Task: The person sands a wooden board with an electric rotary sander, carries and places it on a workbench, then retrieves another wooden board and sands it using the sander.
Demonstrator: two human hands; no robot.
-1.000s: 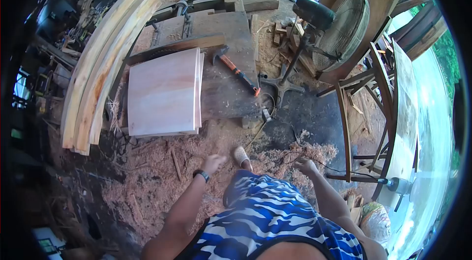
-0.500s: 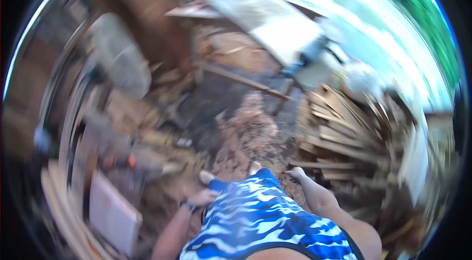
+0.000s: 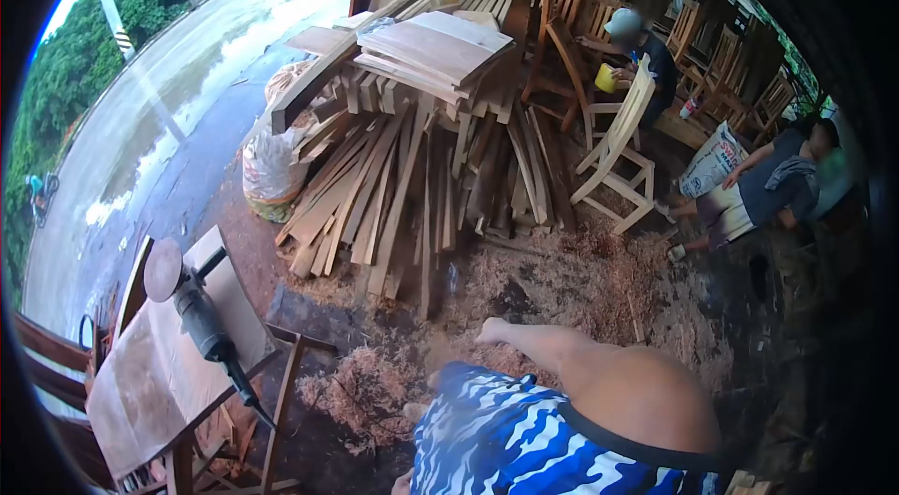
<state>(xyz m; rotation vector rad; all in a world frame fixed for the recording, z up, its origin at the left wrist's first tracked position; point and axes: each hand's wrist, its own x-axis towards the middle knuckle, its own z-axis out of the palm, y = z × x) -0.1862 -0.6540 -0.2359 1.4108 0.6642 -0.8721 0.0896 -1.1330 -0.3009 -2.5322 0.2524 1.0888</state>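
My right hand hangs in front of my body, over floor strewn with wood shavings. It looks empty, with the fingers loose, though they show only small. Just a sliver of my left hand appears at the bottom edge, beside my blue and white camouflage shirt; its fingers are hidden. Ahead of my right hand lies a big pile of wooden strips with flat boards stacked on top. To the left, an angle grinder with a round disc rests on a board-topped work table.
A long beam juts out over the pile. A full plastic bag stands at its left. Right of it are a pale wooden chair, a person with a yellow container, a white sack and another seated person.
My view has swung to the right, bringing the wood pile, chairs and two people into sight. The grinder table now lies at left. My left hand has dropped almost out of view.
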